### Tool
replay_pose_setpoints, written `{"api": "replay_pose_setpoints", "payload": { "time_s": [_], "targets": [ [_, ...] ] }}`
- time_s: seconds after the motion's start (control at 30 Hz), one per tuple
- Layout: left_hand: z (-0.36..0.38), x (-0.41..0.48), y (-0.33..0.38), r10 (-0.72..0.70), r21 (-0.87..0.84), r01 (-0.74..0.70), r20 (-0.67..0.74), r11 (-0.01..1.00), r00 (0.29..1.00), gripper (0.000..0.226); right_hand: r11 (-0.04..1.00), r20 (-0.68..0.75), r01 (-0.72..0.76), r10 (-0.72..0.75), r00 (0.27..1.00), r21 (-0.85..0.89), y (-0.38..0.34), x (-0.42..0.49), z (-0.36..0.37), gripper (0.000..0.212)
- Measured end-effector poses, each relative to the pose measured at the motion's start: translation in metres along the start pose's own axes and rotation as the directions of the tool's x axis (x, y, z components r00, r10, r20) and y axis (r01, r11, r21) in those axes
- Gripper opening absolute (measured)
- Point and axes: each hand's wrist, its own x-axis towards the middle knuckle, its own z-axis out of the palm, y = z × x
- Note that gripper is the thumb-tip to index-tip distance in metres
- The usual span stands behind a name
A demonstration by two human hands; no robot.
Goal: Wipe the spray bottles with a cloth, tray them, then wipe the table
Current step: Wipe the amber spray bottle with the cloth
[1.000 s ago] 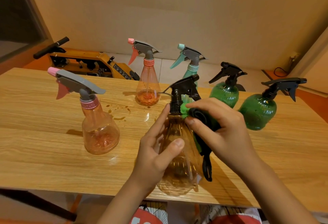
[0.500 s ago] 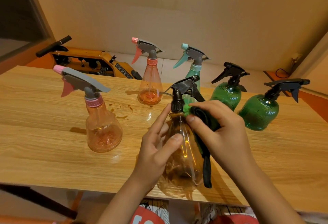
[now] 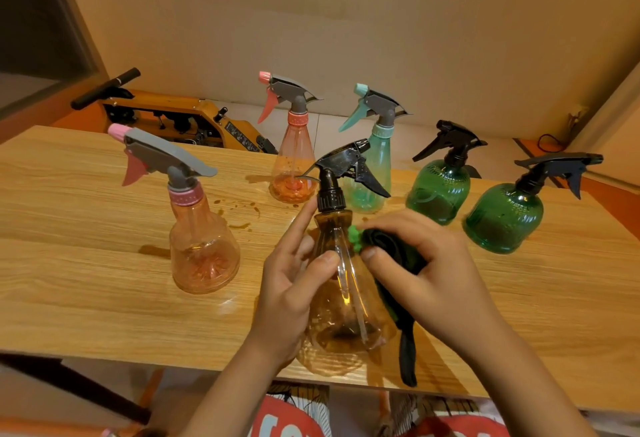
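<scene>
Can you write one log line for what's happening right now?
step: wiping amber bottle | left hand: holds its body | right hand: presses cloth on its shoulder | table: brown spots, not yet wiped

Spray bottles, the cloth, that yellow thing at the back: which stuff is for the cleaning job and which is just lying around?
For the job: amber bottle, held by the left hand; dark cloth, gripped by the right hand; pink-capped bottle; orange bottle; teal bottle; inner green bottle; outer green bottle; wooden table.

Just lying about: yellow machine behind the table; dark cable by the wall.
</scene>
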Motion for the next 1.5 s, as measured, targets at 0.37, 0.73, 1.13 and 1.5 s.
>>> {"api": "replay_pose_setpoints", "payload": {
  "time_s": [0.37,0.73,1.13,1.5],
  "targets": [
    [0.0,-0.002,0.002,0.014,0.096,-0.015,0.019,0.995,1.0,0.067,0.999,-0.054,0.025,-0.024,0.998,0.033,-0.001,-0.007,0.002,0.022],
    [0.011,0.0,0.014,0.086,0.204,-0.095,0.055,0.974,0.995,0.068,0.995,-0.157,0.045,-0.031,0.987,0.087,-0.002,-0.007,0.007,0.024],
    [0.016,0.001,0.023,-0.007,0.166,-0.027,0.205,0.986,0.979,0.073,0.983,-0.257,-0.032,0.078,0.963,0.18,0.008,-0.008,0.008,0.023],
    [0.0,0.006,0.013,-0.173,0.245,0.079,0.389,0.966,0.905,0.082,0.915,-0.225,-0.171,0.265,0.938,0.365,0.023,-0.018,0.01,0.023]
  ]
}}
